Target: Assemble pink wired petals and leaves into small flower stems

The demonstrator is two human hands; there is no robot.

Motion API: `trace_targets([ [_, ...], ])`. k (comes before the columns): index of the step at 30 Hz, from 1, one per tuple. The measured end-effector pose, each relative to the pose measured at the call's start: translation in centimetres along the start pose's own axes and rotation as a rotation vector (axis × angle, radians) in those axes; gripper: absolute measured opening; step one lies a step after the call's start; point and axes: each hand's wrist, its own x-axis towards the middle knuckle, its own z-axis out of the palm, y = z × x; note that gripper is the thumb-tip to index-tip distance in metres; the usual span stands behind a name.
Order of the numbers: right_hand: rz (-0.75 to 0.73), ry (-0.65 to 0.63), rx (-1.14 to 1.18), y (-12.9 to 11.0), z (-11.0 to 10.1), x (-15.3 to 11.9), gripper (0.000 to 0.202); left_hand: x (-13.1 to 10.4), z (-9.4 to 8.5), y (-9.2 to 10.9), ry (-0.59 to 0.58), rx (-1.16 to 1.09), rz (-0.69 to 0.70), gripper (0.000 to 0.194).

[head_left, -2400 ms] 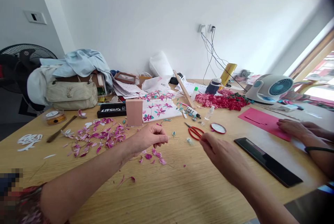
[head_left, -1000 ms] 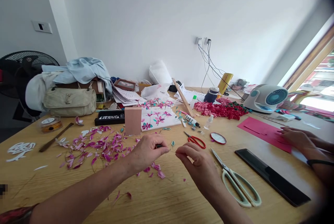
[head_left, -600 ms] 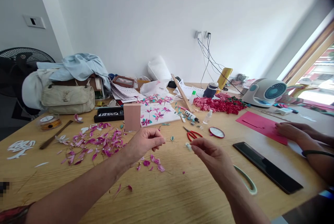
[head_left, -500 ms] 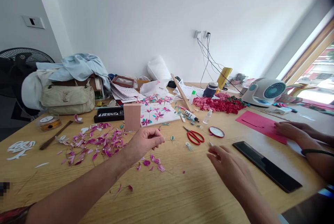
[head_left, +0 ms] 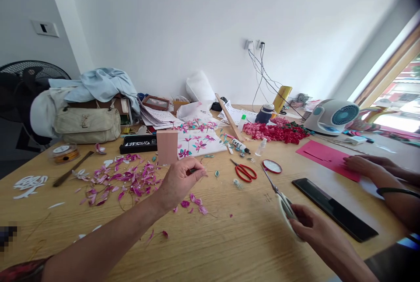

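My left hand (head_left: pixel 183 181) is pinched over the middle of the table, its fingertips closed on something thin that I cannot make out. My right hand (head_left: pixel 306 220) grips pale-handled scissors (head_left: pixel 285 205), whose blades point up and left toward a red-rimmed round dish (head_left: pixel 272 166). Between my hands lie red-handled scissors (head_left: pixel 245 172) and a small green leaf piece (head_left: pixel 217 173). Pink petals on thin stems (head_left: pixel 131 179) spread left of my left hand. Behind it stands a pinkish block (head_left: pixel 167 147), beside a white sheet with pink flowers (head_left: pixel 200 142).
A black phone-like slab (head_left: pixel 334 209) lies right of my right hand. Farther right, another person's hands (head_left: pixel 364 166) rest on pink paper (head_left: pixel 328 159). At the back are a bottle (head_left: pixel 261 147), red flower clusters (head_left: pixel 275 131), a small fan (head_left: pixel 333 117) and a bag (head_left: pixel 87 124).
My right hand has moved right and down and now holds the pale-handled scissors, which were not seen in it before. My left hand has stayed nearly in place, still pinched.
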Motion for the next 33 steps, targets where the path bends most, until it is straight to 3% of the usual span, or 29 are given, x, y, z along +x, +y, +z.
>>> trace_targets([
  [3,-0.037,-0.108,0.552,-1.2,2.0,-2.6,0.043,0.0,0.2,-0.1,0.003,-0.009,-0.008,0.016],
  [6,-0.134,-0.179,0.791,-2.6,5.1,-4.4,0.059,0.0,0.5,0.2,0.008,-0.002,0.015,0.016],
  [9,-0.233,-0.213,0.741,-4.1,7.7,-5.1,0.053,-0.1,0.7,0.7,0.015,0.022,0.070,0.016],
  [13,-0.338,-0.182,0.656,-6.0,9.3,-5.3,0.044,-0.4,0.7,1.4,0.014,0.058,0.105,0.016],
  [24,-0.337,-0.300,0.752,-7.8,10.0,-5.3,0.042,-0.4,1.2,1.5,-0.018,0.070,0.078,0.015],
  [33,-0.224,-0.311,0.838,-8.3,9.9,-5.5,0.045,-0.4,1.3,1.2,-0.027,0.067,0.083,0.015],
])
